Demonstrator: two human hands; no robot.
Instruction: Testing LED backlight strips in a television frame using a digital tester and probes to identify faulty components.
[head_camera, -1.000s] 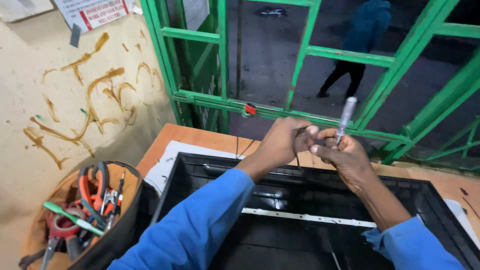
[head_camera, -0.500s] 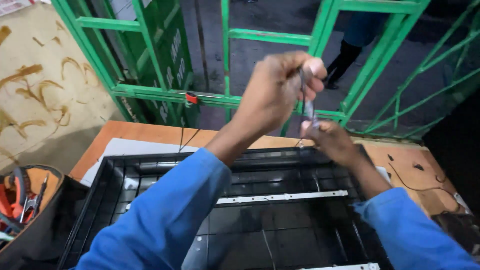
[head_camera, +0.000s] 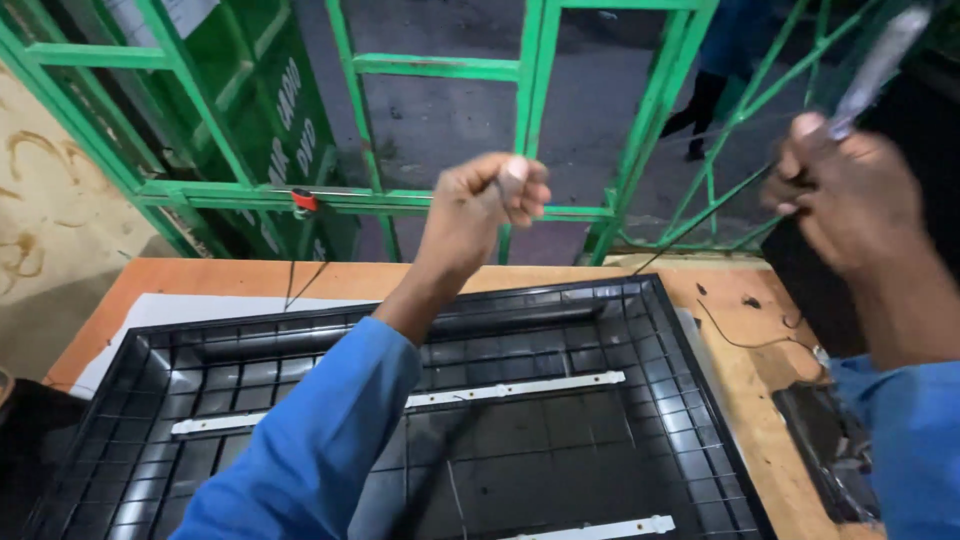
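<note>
A thin wire (head_camera: 690, 225) is held taut between the fisted left hand (head_camera: 490, 205) and the right hand (head_camera: 850, 190), which grips a pen-like tool (head_camera: 875, 65), above the black panel tray (head_camera: 690, 400).

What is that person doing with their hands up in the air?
A person in blue sleeves stands over a big black tray-like panel on a wooden table. The left hand is a raised fist pinching something small. The right hand grips a slim silvery tool. White strips lie across the panel. A green metal gate stands behind.
</note>
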